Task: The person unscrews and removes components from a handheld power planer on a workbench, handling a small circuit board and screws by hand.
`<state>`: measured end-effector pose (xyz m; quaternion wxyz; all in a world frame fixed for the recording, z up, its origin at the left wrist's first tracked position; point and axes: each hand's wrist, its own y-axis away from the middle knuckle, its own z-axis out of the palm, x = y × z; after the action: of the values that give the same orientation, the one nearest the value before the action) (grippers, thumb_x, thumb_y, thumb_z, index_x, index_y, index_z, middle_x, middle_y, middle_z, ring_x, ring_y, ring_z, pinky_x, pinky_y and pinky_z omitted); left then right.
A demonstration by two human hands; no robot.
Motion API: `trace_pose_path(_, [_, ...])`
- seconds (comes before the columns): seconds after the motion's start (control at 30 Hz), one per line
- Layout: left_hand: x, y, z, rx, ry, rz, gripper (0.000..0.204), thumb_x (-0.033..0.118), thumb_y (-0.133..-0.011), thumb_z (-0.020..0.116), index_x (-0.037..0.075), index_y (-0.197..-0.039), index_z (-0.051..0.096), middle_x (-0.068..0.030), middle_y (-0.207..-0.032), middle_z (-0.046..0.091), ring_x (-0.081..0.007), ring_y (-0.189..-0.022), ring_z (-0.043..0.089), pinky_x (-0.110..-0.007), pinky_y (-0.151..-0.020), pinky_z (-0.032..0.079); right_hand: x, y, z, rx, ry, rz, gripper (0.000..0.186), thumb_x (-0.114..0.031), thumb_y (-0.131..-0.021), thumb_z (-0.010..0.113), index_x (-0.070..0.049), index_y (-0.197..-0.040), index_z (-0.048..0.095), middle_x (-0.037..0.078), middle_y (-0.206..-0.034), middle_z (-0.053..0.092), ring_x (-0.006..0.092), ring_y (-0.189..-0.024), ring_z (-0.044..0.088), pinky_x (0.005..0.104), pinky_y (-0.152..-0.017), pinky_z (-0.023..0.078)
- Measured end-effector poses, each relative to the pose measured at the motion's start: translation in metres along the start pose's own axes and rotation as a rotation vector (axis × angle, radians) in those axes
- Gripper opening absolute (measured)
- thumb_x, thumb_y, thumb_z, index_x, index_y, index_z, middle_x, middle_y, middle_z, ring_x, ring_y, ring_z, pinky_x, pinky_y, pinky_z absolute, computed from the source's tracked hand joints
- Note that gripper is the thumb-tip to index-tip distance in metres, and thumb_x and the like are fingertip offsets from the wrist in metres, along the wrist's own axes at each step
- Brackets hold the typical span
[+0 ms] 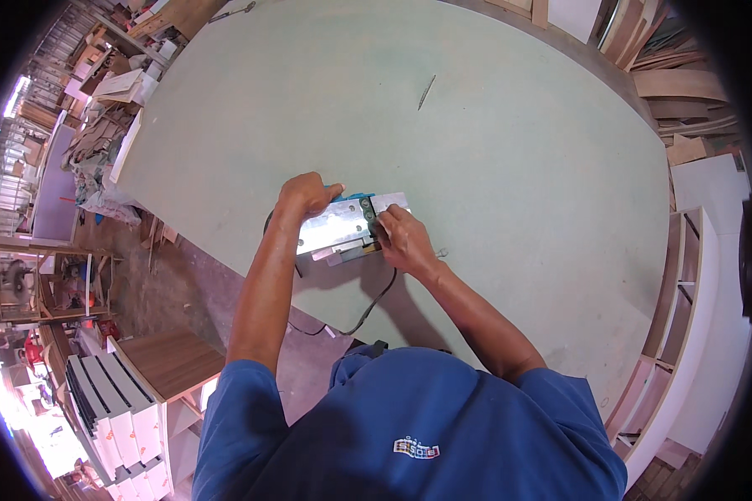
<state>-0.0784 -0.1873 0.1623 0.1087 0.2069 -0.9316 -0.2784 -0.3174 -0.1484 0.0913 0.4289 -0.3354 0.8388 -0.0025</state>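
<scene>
Far beyond the hands, a thin pencil-like stick (426, 92) on a pale green board (518, 167). Out to their left, heaped offcuts (100, 142) and, lower, a brown cabinet top (171, 359) beside white panels (113, 409). To their right, white shelving (693, 301); above that, stacked wood pieces (685, 92), possibly plywood.

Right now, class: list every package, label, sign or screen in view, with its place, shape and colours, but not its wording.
Shirt badge: on the blue shirt at the lower edge, a small rectangle, white outline with mixed colours.
No packages, signs or screens show clearly.
</scene>
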Motion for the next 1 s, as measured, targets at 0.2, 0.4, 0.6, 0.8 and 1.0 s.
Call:
trace_pose_path(0.2, [-0.002,-0.002,-0.002,-0.016,0.004,0.021,0.067,0.064,-0.095,0.061,0.000,-0.105,0.079,-0.0248,-0.108,0.075,-0.0396,-0.102,0.072,-0.047,-0.090,0.055,-0.002,-0.002,-0.007,-0.012,-0.100,0.026,0.012,-0.007,-0.088,0.070,0.000,-0.095,0.063,0.017,-0.092,0.062,0.0384,-0.089,0.065,0.0489,-0.078,0.054])
trace_pose_path(0.4, [-0.002,-0.006,-0.003,-0.036,-0.006,0.037,0.069,0.064,-0.094,0.061,-0.001,-0.104,0.078,-0.0258,-0.108,0.074,-0.0400,-0.101,0.072,-0.047,-0.090,0.054,0.004,-0.004,0.001,0.010,-0.058,0.002,0.011,-0.009,-0.089,0.070,-0.002,-0.097,0.069,0.014,-0.094,0.065,0.0355,-0.087,0.066,0.0447,-0.077,0.053])
trace_pose_path(0.6, [-0.007,-0.009,0.000,-0.025,-0.002,0.028,0.068,0.063,-0.095,0.061,-0.002,-0.103,0.078,-0.0264,-0.108,0.074,-0.0406,-0.100,0.072,-0.047,-0.089,0.055,-0.003,-0.005,-0.007,-0.066,-0.171,0.193,0.009,-0.004,-0.087,0.069,-0.002,-0.096,0.070,0.014,-0.095,0.064,0.0365,-0.089,0.066,0.0451,-0.079,0.054])
trace_pose_path(0.8, [-0.001,-0.008,-0.004,-0.046,-0.004,0.038,0.066,0.062,-0.095,0.062,-0.001,-0.103,0.079,-0.0262,-0.108,0.074,-0.0407,-0.101,0.072,-0.047,-0.089,0.055,0.007,-0.006,-0.001,-0.017,-0.098,-0.053,0.011,-0.008,-0.089,0.070,-0.001,-0.098,0.070,0.015,-0.094,0.064,0.0359,-0.089,0.066,0.0447,-0.080,0.054])
trace_pose_path(1.0, [-0.003,-0.010,-0.002,-0.035,0.001,0.025,0.066,0.064,-0.094,0.061,0.001,-0.103,0.079,-0.0255,-0.111,0.074,-0.0403,-0.103,0.072,-0.046,-0.091,0.054,0.002,-0.001,0.000,-0.027,-0.087,0.158,0.012,-0.007,-0.087,0.070,-0.002,-0.098,0.070,0.014,-0.095,0.064,0.0346,-0.089,0.066,0.0447,-0.079,0.054])
